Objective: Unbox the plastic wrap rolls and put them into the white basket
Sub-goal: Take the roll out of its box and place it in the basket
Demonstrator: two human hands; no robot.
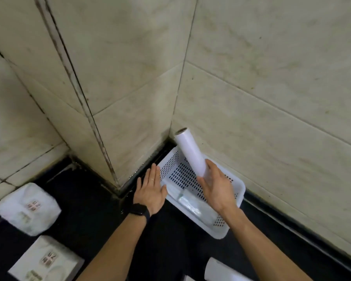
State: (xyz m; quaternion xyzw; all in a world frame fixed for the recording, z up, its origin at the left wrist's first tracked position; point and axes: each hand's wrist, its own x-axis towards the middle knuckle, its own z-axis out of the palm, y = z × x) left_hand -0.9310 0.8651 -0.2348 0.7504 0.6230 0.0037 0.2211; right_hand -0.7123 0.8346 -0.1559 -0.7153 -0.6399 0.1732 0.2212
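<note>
A white perforated basket sits on the black counter, in the corner of the tiled walls. Over it, my right hand holds the lower end of a white plastic wrap roll between thumb and fingers; the roll tilts up toward the wall. My left hand is flat with straight fingers beside the basket's left rim and holds nothing. Two pale wrapped rolls lie on the basket's bottom, partly hidden by my right hand.
Two white printed boxes stand on the counter at the lower left. Another white roll lies at the bottom edge. Tiled walls close the corner behind and to the right of the basket. A dark watch is on my left wrist.
</note>
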